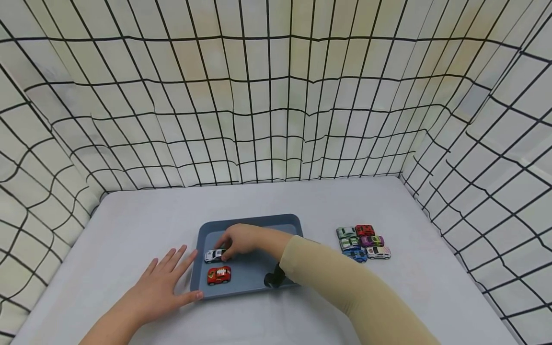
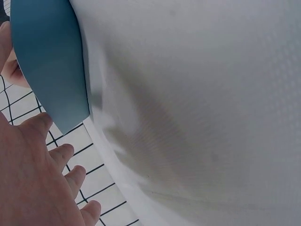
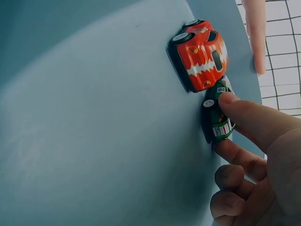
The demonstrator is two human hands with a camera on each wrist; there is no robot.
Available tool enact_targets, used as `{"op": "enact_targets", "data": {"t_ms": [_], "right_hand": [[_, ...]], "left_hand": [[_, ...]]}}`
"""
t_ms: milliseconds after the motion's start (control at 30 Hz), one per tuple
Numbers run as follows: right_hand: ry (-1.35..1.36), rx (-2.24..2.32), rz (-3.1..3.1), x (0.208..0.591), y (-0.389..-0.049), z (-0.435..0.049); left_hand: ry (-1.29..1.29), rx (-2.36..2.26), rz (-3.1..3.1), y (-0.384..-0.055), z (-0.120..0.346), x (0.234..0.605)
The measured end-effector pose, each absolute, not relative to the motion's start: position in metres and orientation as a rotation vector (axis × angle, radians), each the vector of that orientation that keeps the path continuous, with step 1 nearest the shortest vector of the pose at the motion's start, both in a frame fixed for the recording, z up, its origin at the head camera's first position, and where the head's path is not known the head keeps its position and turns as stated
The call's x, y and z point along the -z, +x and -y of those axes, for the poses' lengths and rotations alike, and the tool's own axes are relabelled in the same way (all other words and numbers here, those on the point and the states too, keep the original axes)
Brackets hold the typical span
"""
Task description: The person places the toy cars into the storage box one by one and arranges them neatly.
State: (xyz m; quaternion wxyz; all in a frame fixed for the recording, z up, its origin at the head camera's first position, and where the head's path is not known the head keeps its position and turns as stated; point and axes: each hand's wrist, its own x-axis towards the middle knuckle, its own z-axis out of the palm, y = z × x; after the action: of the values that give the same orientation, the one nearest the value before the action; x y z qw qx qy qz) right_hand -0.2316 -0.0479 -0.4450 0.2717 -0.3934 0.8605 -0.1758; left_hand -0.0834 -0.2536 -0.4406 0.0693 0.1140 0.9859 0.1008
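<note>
Pinching a toy car (image 3: 220,115) in the tray (image 1: 250,273), right hand (image 1: 242,239); left hand (image 1: 161,290) spread flat at its edge

Bright, even light fills the head view, while the 2 wrist views look dimmer, soft shadows crossing the white tabletop (image 2: 197,122) and blue tray (image 3: 103,132).

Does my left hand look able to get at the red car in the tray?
Probably yes: your left hand lies spread at the tray's rim, near the red car, with only that rim between them.
</note>
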Motion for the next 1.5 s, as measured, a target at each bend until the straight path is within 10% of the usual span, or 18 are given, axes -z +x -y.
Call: {"op": "enact_targets", "data": {"t_ms": [1500], "right_hand": [[-1.073, 0.745, -2.373, 0.417, -0.248, -0.031]], "left_hand": [[0.313, -0.274, -2.953, -0.086, 0.253, 0.443]]}}
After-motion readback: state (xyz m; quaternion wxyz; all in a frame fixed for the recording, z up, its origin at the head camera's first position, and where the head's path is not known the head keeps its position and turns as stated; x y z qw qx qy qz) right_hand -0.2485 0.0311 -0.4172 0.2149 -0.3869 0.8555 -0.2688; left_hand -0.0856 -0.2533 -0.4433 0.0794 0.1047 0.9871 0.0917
